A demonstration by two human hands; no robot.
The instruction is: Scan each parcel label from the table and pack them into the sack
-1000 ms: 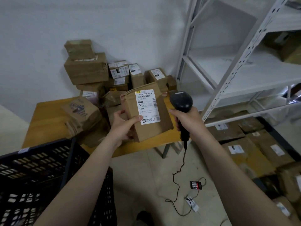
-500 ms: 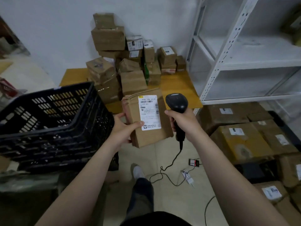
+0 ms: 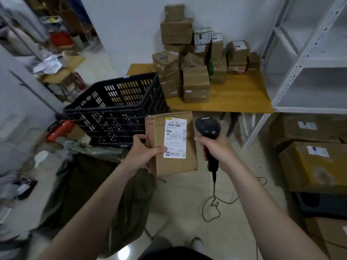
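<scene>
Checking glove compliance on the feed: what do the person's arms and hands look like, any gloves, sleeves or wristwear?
Both forearms are bare down to the frame's bottom edge; no sleeves show. The left hand and right hand wear no gloves, and no watch, band or ring is visible. Dark clothing shows at the bottom edge.
</scene>
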